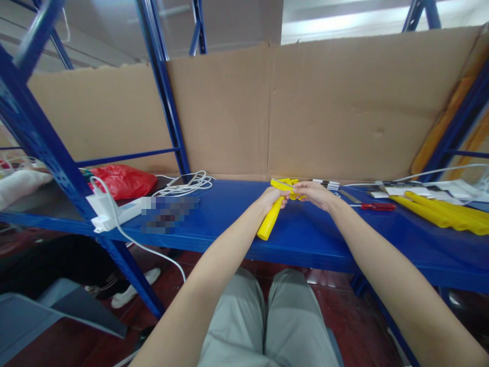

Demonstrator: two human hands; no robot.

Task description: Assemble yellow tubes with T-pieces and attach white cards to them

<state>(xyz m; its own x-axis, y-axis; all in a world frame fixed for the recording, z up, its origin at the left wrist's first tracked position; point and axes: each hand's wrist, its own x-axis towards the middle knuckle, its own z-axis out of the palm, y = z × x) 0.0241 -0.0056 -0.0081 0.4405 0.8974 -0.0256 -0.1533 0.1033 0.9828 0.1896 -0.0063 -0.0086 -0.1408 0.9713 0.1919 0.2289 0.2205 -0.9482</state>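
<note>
My left hand (272, 198) is closed around a yellow plastic tube-like handle (269, 223), whose rounded lower end slants down toward the shelf's front edge. At its upper end, the yellow part flattens out under my fingers. Against that upper end, my right hand (314, 194) has its fingers pinched together; what lies between them is too small to make out. Just behind both hands, more yellow plastic (293, 181) shows, partly hidden by the fingers. A screwdriver with a red handle (377, 207) lies on the blue shelf (229, 214), to the right of my right hand.
Several yellow tube-like pieces (445, 213) lie at the right. Small black-and-white items (324, 184) sit by the cardboard wall (324, 112). At left are a white power strip (126, 211), coiled white cable (187, 184), a red plastic bag (124, 181) and a blue upright post (57, 132).
</note>
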